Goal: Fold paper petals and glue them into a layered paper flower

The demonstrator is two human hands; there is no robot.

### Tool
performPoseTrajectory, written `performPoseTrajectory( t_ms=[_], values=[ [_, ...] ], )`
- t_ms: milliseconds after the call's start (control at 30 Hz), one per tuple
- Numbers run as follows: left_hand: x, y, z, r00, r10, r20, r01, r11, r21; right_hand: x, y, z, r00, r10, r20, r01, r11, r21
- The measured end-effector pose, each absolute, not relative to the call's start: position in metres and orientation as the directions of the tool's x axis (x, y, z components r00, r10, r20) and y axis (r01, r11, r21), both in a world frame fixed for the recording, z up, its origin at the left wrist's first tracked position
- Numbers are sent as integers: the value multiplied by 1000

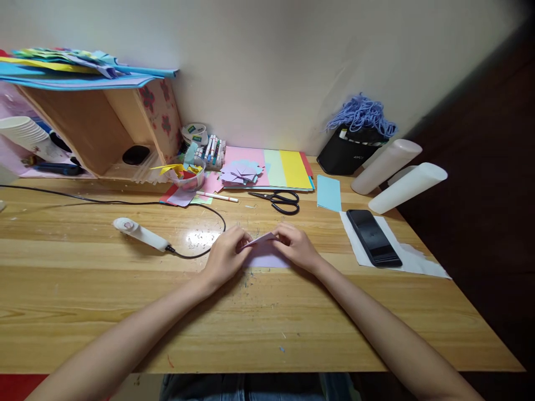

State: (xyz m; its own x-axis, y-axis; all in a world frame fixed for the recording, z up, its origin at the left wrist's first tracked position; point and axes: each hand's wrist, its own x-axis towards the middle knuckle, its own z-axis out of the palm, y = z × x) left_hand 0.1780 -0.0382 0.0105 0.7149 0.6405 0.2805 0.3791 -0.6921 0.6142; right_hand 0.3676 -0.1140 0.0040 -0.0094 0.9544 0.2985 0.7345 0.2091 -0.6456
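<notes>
Both forearms reach in from the lower corners and slant inward over the light wooden desk (167, 323), wrists lifted slightly, knuckles up, the left hand (225, 253) and right hand (296, 248) facing each other. Each grip is narrow, thumb and curled fingers pinching one side of a pale lilac sheet of paper (270, 258), which lies between the two grips with its far part raised in a slanting flap. Some fingertips are hidden by the flap and the curled fingers, so their exact contact cannot be made out; the sheet's side edges are covered too. The forearms are cut off below. Left of the left grip lies a white wand-shaped device (146, 235), its black cord (196, 257) partly hidden behind that hand. Black-handled metal scissors (271, 196) lie just beyond the right grip.
</notes>
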Motion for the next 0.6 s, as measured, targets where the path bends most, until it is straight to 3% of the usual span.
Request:
performPoseTrajectory(
  t_ms=[100,167,300,433,533,600],
  values=[
    [173,-40,15,676,533,508,302,-830,469,365,-125,12,-25,851,525,816,320,-481],
    [171,-40,14,673,416,611,244,-906,347,368,-130,13,-121,798,591,857,384,-344],
    [172,-41,6,794,273,544,213,-962,171,377,-128,6,-401,774,489,822,540,-181],
    [175,-45,3,925,224,307,214,-975,67,383,-120,-3,-473,821,319,803,551,-229],
    [176,-47,6,954,239,179,226,-970,86,386,-118,-4,-441,849,293,782,523,-339],
    [176,-47,8,939,301,168,279,-950,142,389,-117,-2,-404,868,287,748,494,-443]
  ],
)
